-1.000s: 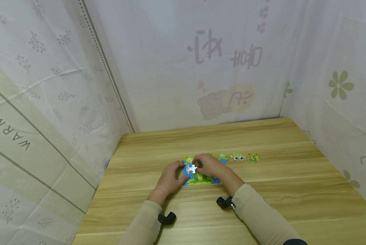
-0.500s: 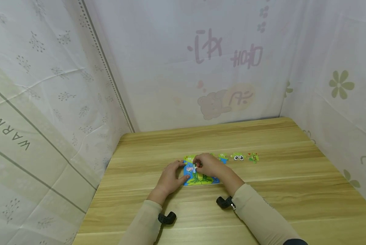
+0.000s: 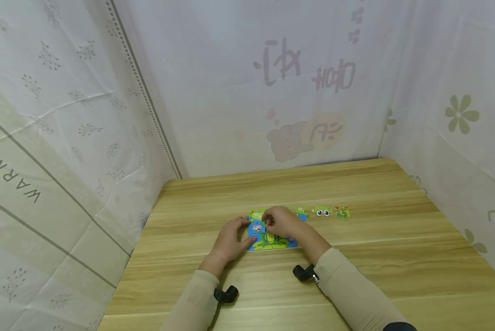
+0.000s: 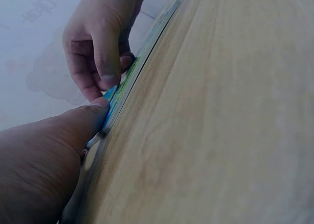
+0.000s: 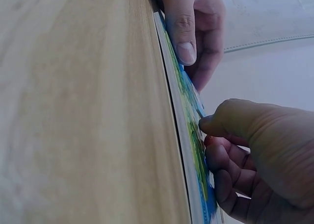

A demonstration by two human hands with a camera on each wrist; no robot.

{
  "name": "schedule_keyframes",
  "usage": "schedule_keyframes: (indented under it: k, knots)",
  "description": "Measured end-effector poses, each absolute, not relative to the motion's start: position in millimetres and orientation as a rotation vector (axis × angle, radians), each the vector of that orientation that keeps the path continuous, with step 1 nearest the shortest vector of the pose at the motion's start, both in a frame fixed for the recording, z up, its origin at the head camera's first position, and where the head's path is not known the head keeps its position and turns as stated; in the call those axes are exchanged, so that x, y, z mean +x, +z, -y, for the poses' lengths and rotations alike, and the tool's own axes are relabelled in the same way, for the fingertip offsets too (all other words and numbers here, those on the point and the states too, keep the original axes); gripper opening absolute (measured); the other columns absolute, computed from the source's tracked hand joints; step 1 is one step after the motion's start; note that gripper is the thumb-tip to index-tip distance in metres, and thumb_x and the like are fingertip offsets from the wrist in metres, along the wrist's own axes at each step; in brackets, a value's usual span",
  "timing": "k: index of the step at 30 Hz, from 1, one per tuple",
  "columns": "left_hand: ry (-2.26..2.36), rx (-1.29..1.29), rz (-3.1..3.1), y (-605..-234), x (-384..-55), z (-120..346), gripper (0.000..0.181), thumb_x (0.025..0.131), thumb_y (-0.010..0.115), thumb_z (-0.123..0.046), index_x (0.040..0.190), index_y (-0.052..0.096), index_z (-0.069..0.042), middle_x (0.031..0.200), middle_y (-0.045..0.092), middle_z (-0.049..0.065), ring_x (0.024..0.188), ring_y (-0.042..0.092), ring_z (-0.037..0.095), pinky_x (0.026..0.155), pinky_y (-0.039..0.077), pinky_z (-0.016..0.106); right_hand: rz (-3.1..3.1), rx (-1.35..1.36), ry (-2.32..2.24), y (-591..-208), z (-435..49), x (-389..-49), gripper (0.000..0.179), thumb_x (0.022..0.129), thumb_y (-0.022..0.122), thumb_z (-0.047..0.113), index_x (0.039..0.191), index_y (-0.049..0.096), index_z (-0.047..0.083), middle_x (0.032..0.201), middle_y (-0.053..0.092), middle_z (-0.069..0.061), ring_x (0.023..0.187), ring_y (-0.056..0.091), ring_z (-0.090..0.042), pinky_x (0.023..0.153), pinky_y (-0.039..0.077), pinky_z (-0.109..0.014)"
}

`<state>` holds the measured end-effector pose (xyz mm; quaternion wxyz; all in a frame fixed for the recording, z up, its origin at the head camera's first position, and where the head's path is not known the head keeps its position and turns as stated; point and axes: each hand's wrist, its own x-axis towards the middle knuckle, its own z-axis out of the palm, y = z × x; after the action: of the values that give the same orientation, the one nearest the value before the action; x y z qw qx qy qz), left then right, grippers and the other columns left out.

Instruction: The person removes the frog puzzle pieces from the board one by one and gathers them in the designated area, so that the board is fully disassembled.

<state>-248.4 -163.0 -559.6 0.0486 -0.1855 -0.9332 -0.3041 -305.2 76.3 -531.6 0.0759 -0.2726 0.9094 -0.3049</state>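
Note:
A frog jigsaw puzzle [image 3: 272,243] in a flat tray lies on the table, with blue, green and yellow areas showing. My right hand [image 3: 285,223] is over its upper part, thumb and forefinger pinching a blue puzzle piece [image 3: 259,226] with a pinkish patch. In the right wrist view that blue piece [image 5: 195,100] is close over the picture. My left hand [image 3: 230,240] rests at the puzzle's left edge, fingers spread, its thumb [image 4: 93,114] touching the corner area in the left wrist view. The right hand hides part of the frog picture.
Right of the puzzle lie loose pieces in a row: a blue and green piece [image 3: 302,214], a piece with frog eyes [image 3: 322,212] and a green piece with red spots [image 3: 343,212]. Patterned curtains [image 3: 230,92] border the wooden table [image 3: 375,276].
The puzzle piece in my right hand has turned and lost its bright glare; its blue face now shows. The right fingers have shifted very slightly right. The left hand has stayed put.

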Motion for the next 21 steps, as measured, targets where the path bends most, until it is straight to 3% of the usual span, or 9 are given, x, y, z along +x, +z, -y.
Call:
schedule_keyframes:
  k: [21]
  knots:
    - [-0.909,-0.581,2.835,-560.1,-248.3,163.1,0.057,0.096,0.078,-0.043,0.141,0.061,-0.014,0.157,0.052,0.002,0.149,0.041,0.028,0.123,0.033,0.051,-2.674,-0.811,-0.995,-522.8,-86.0,-300.1,0.018,0.094,0.077,0.01,0.112,0.074,0.01,0.082,0.064,0.006,0.074,0.06,-0.01,0.07,0.054,-0.03]
